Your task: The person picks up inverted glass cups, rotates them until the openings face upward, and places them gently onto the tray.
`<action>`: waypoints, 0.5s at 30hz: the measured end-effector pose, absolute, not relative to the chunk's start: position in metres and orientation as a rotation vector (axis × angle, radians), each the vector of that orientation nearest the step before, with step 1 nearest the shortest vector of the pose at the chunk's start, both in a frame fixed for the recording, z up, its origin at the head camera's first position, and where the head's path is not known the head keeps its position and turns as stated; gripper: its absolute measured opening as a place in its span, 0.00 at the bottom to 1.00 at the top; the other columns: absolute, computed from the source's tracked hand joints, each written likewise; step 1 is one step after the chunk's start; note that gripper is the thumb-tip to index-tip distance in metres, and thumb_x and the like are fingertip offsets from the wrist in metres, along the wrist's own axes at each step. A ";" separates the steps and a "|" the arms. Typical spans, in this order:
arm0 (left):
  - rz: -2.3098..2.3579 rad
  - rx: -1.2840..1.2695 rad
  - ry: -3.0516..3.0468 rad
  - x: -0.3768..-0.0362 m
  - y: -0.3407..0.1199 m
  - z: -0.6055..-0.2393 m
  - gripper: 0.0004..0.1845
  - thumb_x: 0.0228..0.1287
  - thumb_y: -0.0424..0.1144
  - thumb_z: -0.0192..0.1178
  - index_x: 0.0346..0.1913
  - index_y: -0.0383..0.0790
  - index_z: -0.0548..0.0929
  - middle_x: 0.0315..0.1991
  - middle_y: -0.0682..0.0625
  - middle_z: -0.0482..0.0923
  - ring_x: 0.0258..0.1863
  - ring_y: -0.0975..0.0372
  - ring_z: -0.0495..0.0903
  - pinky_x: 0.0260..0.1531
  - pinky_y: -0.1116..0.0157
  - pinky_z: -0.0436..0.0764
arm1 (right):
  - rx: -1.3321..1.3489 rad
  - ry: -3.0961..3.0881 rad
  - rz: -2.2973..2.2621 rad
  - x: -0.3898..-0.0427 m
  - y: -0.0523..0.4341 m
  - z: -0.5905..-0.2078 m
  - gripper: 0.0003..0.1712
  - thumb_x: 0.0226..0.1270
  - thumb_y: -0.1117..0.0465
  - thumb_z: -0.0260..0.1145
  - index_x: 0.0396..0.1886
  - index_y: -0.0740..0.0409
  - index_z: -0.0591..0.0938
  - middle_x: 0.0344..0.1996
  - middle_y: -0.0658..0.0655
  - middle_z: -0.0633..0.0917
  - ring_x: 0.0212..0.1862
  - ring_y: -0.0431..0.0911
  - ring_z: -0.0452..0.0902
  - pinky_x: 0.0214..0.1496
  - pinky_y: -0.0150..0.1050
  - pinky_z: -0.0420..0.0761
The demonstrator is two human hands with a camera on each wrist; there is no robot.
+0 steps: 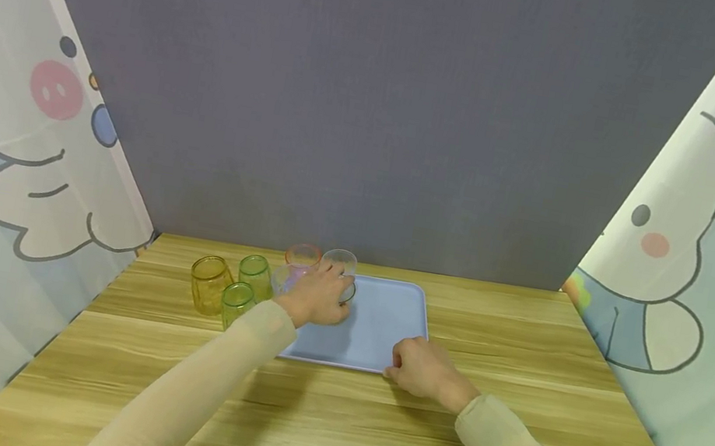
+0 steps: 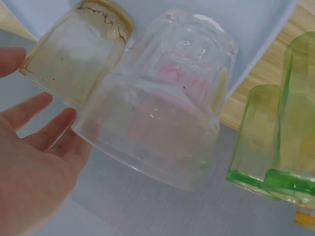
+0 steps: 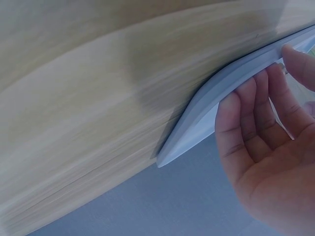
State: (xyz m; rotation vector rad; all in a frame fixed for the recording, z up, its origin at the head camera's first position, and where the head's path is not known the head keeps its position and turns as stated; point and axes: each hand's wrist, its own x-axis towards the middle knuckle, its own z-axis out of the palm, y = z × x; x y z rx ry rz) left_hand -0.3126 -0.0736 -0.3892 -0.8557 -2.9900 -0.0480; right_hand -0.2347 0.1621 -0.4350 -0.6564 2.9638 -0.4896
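Left hand point(image 1: 318, 300) open, fingers straight, beside clear glass point(image 2: 162, 98) on blue tray point(image 1: 375, 329). Right hand point(image 1: 421, 369) open, fingertips point(image 3: 295, 54) touching tray's near right corner.

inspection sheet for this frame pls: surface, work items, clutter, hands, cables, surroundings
Surface: wooden table, light grain, seam across the middle.
Work items: blue tray flat on the table; clear glass upside down on the tray's far left part; pink glass beside it.
Clutter: yellow glass and two green glasses on the table left of the tray.
Hands: left hand open beside the clear glass, contact unclear; right hand at the tray's near right corner, thumb on its rim.
Cables: nothing seen.
Surroundings: grey back wall; cartoon-printed side panels left and right.
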 end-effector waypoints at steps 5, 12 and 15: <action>-0.120 -0.899 -2.950 -0.312 -0.076 -0.386 0.29 0.67 0.45 0.57 0.68 0.37 0.76 0.67 0.38 0.70 0.69 0.44 0.66 0.68 0.47 0.67 | -0.656 2.965 -0.491 -0.235 0.161 -0.435 0.17 0.61 0.55 0.76 0.18 0.50 0.79 0.18 0.44 0.76 0.23 0.41 0.71 0.24 0.39 0.72; -0.207 -0.945 -2.912 -0.308 -0.080 -0.374 0.27 0.69 0.43 0.55 0.67 0.34 0.76 0.63 0.39 0.72 0.64 0.47 0.69 0.63 0.50 0.73 | -0.656 2.957 -0.503 -0.235 0.161 -0.436 0.16 0.61 0.56 0.76 0.19 0.50 0.79 0.19 0.45 0.77 0.23 0.41 0.71 0.24 0.39 0.73; -0.219 -0.952 -2.884 -0.304 -0.081 -0.368 0.25 0.70 0.42 0.56 0.66 0.34 0.77 0.60 0.40 0.74 0.62 0.47 0.70 0.62 0.50 0.74 | -0.650 2.961 -0.498 -0.235 0.161 -0.435 0.16 0.61 0.56 0.76 0.18 0.50 0.78 0.19 0.45 0.76 0.23 0.42 0.71 0.24 0.39 0.72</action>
